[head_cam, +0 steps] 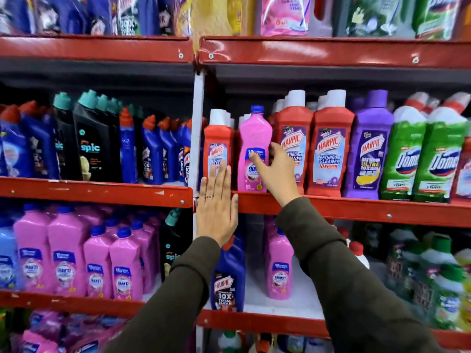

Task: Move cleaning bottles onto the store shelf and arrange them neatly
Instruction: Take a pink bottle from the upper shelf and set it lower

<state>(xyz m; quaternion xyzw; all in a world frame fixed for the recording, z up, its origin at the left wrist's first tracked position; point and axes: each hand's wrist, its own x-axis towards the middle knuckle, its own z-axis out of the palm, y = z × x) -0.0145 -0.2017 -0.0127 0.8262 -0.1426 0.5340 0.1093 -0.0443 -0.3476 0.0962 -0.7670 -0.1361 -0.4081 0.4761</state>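
Risk: the pink bottle (253, 151) stands at the front edge of the middle shelf (356, 208), centre of frame, wedged between a small red Harpic bottle (218, 146) and a taller red Harpic bottle (293, 143). A sideways push could tip it forward off the shelf or knock a neighbour over.

Right hand (276, 171): fingers spread, not closed; fingertips rest on the pink bottle's label and right side.

Left hand (216, 207): flat and open, fingers extended, touching the small red bottle's lower front, gripping nothing.
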